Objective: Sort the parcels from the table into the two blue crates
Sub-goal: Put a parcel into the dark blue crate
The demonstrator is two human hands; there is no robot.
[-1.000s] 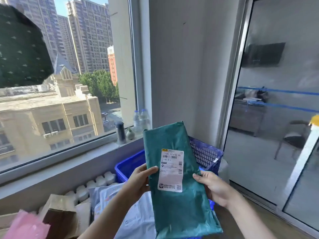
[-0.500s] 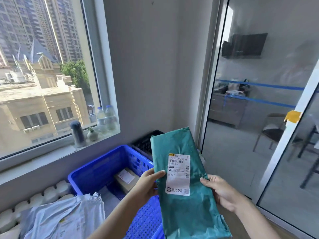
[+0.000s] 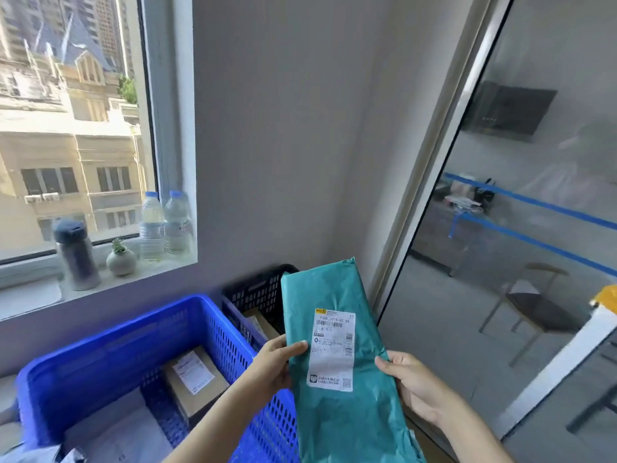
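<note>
Blue crate [image 3: 100, 355] is sitting under the windowsill [image 3: 100, 282], containing a cardboard box [image 3: 197, 379]. Teal parcel [image 3: 334, 412] is being held upright just right of it; left hand [image 3: 270, 365] and right hand [image 3: 414, 385] are pinching opposite edges, fingers curling round them.

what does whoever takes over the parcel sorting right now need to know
Hands: left hand and right hand both grip the teal parcel, upright, label towards the camera, in neither crate.
Done: one labelled cardboard box lies in the blue crate; another box lies in the darker crate behind it.
Left: choose a crate for the teal parcel and drop it in, then sort the pale mailers at the lower left edge. The rest of the table is out of view.
</note>
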